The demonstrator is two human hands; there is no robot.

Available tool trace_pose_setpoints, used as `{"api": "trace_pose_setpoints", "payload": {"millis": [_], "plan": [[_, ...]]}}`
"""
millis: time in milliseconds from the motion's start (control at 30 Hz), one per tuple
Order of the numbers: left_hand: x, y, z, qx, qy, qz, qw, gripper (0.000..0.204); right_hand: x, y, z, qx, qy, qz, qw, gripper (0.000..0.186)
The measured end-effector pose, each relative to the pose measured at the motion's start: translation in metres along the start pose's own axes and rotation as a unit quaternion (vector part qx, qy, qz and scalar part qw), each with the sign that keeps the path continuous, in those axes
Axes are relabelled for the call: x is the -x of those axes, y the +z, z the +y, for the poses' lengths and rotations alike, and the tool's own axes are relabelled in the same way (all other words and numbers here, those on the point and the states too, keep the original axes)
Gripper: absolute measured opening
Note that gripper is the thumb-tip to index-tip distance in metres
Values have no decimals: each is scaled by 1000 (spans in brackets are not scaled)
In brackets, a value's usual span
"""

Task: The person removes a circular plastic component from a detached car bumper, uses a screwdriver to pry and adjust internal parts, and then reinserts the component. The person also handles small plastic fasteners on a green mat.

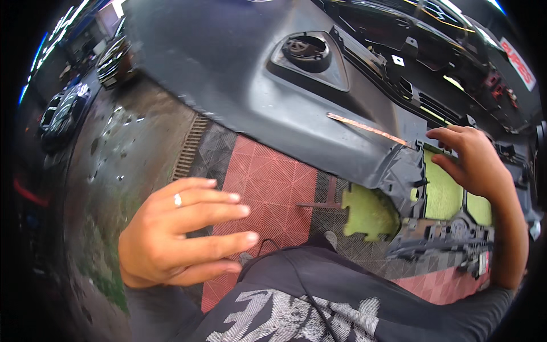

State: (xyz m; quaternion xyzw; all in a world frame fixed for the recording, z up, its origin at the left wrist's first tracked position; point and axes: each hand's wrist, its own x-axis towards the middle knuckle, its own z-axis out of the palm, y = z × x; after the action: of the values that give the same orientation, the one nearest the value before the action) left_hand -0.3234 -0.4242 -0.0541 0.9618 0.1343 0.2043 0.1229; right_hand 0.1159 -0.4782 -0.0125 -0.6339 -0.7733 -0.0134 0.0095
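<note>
Far left, parked cars (64, 118): two dark vehicles, one beyond the other
Wet floor (108, 165): grey and shiny with puddles, to the right of the cars
Left hand (165, 236): near left, raised over the floor, fingers apart and slightly bent, pointing right, clamped on nothing; a pale ring (178, 199) sits on one finger
Drain grate (190, 148): slatted, along the right edge of the wet floor, beyond the left hand
Red tiles (268, 176): patterned, right of the left hand, with dark tiles beside them
Dark shirt (399, 319): near middle, on the person's body, with a pale print
Dark grey panel (228, 74): large and curved, across the far middle, its narrower end reaching right
Round socket (307, 51): set in the far part of the panel
Orange strip (367, 128): narrow, slanting along the panel toward its right end
Green mat piece (370, 214): notched edge, just nearer than the panel's right end
Right hand (470, 157): right, above the panel's right end, fingers bent, thumb apart from them; cannot tell whether the fingertips touch anything
</note>
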Motion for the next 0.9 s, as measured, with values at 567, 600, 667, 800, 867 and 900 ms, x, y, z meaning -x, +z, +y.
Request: {"api": "trace_pose_setpoints", "payload": {"millis": [567,600,667,800,867,900], "plan": [[114,-13,-291,390,-118,14,913,40,-230,79,-46,-54,153,212,964,17],[119,-7,-320,420,-161,4,893,41,-228,81,-39,-41,176,213,960,17],[142,0,-375,454,-257,-9,853,39,-221,83,-25,-25,214,216,952,16],[183,7,-461,453,-396,83,794,34,-166,76,-6,18,292,228,929,15],[168,11,-495,474,-383,127,783,32,-142,73,-6,49,333,235,912,14],[153,14,-508,494,-374,150,771,31,-134,71,-5,62,349,238,904,14]]}}
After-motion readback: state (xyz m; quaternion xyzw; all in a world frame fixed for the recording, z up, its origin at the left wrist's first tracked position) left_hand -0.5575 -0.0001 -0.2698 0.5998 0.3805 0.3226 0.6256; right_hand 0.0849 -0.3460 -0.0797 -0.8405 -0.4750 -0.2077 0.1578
